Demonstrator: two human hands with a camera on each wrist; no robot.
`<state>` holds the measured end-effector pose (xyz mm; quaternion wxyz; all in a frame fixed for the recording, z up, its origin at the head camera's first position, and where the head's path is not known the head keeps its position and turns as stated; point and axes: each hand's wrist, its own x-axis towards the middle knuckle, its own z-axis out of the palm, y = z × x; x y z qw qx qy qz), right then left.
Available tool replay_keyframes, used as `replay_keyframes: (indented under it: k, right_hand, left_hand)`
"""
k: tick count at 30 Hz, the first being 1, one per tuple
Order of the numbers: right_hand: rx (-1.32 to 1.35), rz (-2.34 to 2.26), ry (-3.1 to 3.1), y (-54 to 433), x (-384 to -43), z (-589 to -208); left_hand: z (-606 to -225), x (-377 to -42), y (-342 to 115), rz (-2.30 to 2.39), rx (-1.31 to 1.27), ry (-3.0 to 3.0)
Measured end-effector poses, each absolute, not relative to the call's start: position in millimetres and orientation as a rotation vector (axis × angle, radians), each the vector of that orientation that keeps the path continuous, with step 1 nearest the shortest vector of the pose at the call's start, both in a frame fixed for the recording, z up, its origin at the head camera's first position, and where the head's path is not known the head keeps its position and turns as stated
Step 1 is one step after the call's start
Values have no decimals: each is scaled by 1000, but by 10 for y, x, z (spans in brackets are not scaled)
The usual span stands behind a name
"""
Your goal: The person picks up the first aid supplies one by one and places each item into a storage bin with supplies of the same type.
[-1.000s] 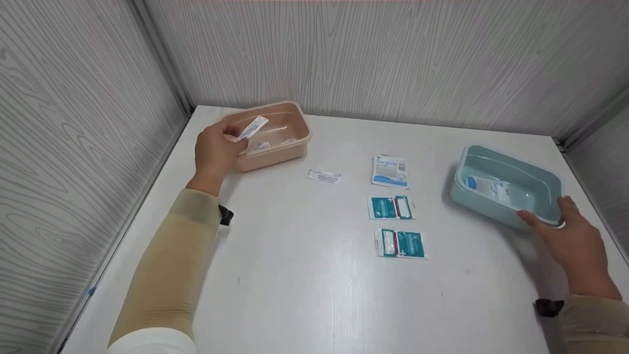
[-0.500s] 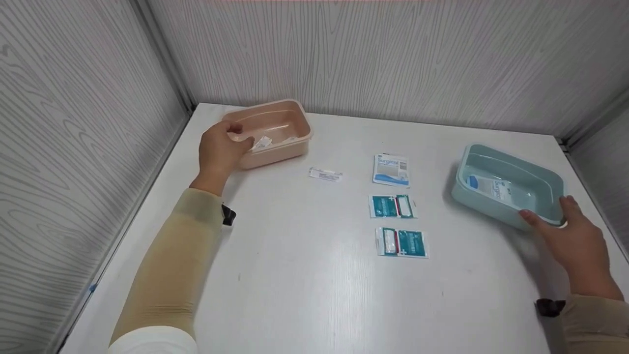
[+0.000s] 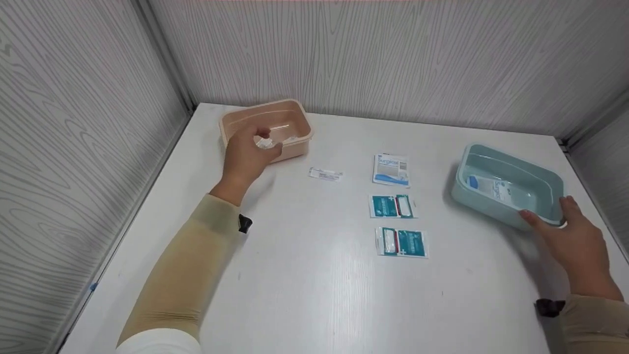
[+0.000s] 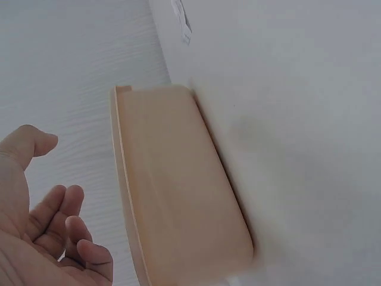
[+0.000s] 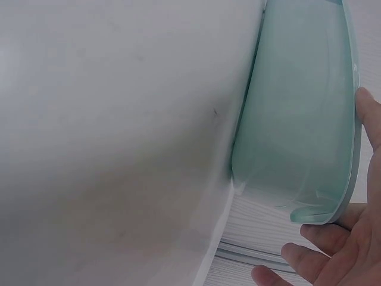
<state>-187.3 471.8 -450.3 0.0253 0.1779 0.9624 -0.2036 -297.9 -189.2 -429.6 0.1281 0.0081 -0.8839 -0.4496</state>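
Note:
My left hand (image 3: 244, 160) is over the near side of the pink plastic box (image 3: 298, 149), thumb and fingers apart with nothing between them. In the left wrist view its fingers are loosely bent beside the box's rim. Small white wrapped strips (image 3: 264, 142) lie inside that box, partly hidden by the hand. My right hand (image 3: 575, 241) holds the near right corner of the teal plastic box (image 3: 484, 206), thumb on the near rim and fingers at the right side. A white and blue packet (image 3: 496, 189) printed "Surgical" lies in the teal box.
On the white table (image 3: 304, 275) between the boxes lie one narrow white strip (image 3: 325, 174), another "Surgical" packet (image 3: 390, 169) and two green and white sachets, one upper (image 3: 385, 206) and one lower (image 3: 410, 243). Grey wood-grain panels (image 3: 373, 64) enclose the table's back and sides.
My left hand has let go of a white strip, which dropped into the pink box, and has moved right and slightly nearer. The right hand and teal box have stayed put.

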Motion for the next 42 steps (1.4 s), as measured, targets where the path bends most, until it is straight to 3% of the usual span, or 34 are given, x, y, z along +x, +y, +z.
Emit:
replay_keyframes:
  k: [22,42]
  right_hand:
    - [538,-617,2973,4725,-1893,-4472]
    - [548,-624,2954,4747,-1888,-4504]
  left_hand:
    - [-4655,-3075,-1399,-1494,-268,-2830]
    - [-4783,-3294,-1290,-1543,-125,-3081]
